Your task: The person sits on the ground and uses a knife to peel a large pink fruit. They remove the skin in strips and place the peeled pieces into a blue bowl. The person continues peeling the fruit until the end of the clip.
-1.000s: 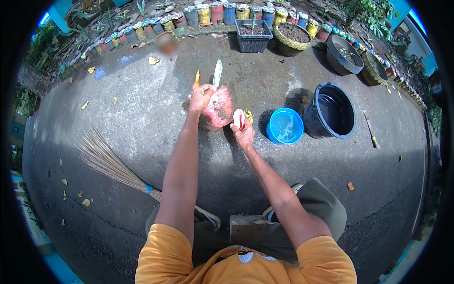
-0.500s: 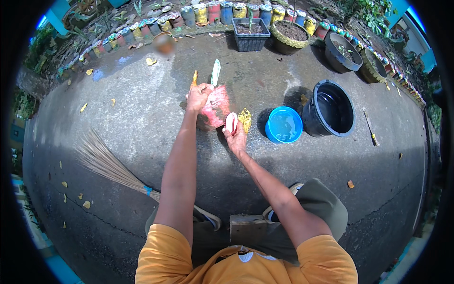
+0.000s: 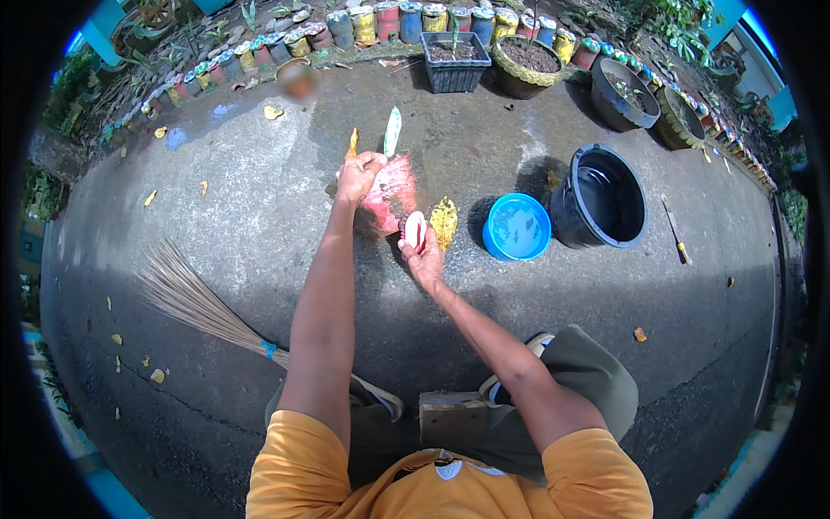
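A worn pot with patchy red and pink paint is on the wet concrete in front of me. A pale green leaf and a yellow-brown leaf stick up at its far side. My left hand is closed on the pot's upper left edge; the fingertips are partly hidden. In my right hand is an oval white and pink scrub brush, its bristled side turned to the pot's lower right side. A spotted yellow leaf shows just beyond that hand.
To the right stand a blue tub of water and a black bucket. A knife-like tool lies beyond them. A stick broom lies at left. Planters and painted bottles line the far edge.
The scrub brush in my right hand has shifted slightly left and toward me along the pot. My left hand keeps its hold on the pot's edge.
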{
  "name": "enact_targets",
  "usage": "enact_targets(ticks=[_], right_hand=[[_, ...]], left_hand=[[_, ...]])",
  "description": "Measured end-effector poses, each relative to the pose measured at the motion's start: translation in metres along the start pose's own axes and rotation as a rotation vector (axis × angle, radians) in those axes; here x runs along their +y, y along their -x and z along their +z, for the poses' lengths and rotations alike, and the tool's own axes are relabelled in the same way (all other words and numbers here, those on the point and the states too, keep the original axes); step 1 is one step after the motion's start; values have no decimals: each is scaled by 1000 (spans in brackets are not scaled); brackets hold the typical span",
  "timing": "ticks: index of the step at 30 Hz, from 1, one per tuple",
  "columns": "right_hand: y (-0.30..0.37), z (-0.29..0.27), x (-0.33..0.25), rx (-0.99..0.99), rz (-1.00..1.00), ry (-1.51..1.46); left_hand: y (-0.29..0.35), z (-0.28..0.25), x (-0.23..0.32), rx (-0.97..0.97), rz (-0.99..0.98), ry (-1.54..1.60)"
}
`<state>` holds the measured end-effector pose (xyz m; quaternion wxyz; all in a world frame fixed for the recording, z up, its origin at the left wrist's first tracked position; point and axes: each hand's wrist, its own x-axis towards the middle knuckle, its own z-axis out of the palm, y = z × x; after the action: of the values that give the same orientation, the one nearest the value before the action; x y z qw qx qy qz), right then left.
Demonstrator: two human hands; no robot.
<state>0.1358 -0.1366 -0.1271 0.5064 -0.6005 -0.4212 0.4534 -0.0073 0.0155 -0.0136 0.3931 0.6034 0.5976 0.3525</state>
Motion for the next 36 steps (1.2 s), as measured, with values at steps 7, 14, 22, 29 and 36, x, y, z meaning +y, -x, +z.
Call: enact_targets(ticks=[7, 14, 22, 29, 36], right_hand=[[5, -4, -8, 119, 7, -60], [5, 1, -12, 136, 15, -27], [5, -9, -39, 25, -101, 319], [-4, -17, -51, 117, -174, 350], [-13, -23, -61, 180, -211, 376]], left_hand=[[6, 1, 8, 19, -7, -124], [3, 3, 6, 18, 19, -55], [6, 4, 11, -6, 3, -35], [5, 11, 13, -10, 30, -168], [5, 12, 13, -21, 27, -105]])
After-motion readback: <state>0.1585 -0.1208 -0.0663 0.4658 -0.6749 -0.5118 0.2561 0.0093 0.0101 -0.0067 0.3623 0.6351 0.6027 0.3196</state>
